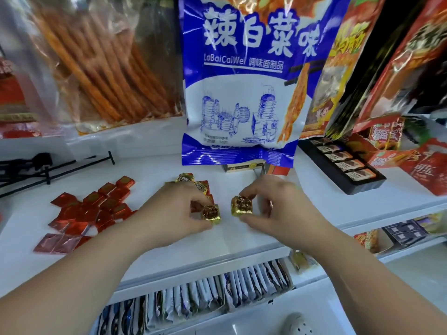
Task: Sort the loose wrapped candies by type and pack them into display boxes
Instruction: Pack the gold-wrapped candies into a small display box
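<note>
**Around the big hanging bag**

The big hanging bag (pixel 242 93) hangs over the back of the shelf (pixel 229 245). Just before it, on the shelf, the left hand (pixel 179 213) pinches the left cube candy (pixel 211 213) and the right hand (pixel 278 209) the right cube candy (pixel 242 205). Spare cube candies (pixel 186 177) lie between the left hand and the bag. The pile of flat candies (pixel 96 206) lies to the bag's left and nearer me. The bag of sticks (pixel 101 68) hangs left of the bag, and the tray of packets (pixel 343 165) sits to its right. A row of sachets (pixel 205 293) stands below it.

Two gold candies (pixel 212 213) beside red-wrapped heap (pixel 96 209)
</note>
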Motion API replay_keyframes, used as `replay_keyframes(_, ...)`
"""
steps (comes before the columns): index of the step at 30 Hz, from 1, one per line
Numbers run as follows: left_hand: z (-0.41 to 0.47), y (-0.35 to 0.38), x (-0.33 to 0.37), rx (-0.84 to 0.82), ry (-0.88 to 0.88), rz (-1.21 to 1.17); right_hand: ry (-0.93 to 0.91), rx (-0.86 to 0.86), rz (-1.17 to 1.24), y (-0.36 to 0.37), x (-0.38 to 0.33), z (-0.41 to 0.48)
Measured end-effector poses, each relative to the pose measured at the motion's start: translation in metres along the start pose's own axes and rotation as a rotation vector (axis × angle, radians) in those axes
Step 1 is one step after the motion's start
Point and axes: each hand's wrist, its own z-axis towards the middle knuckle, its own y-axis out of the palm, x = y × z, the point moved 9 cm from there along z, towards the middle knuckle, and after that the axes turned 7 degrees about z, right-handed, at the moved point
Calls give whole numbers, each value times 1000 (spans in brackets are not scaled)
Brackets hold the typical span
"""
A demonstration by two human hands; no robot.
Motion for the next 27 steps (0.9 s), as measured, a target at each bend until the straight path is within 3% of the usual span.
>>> replay_keyframes(4,31,-11,31,50,-90,-145,127,233,-32,-67,47,-19)
replay_keyframes(7,51,-3,56,84,-143,-255,278,295,-22,-82,89,-34)
replay_keyframes(14,88,40,91,92,-112,-264,318,234,-3,-73,114,-51)
replay_keyframes(27,101,77,97,-208,-97,-103,368,171,43,-62,130,-54)
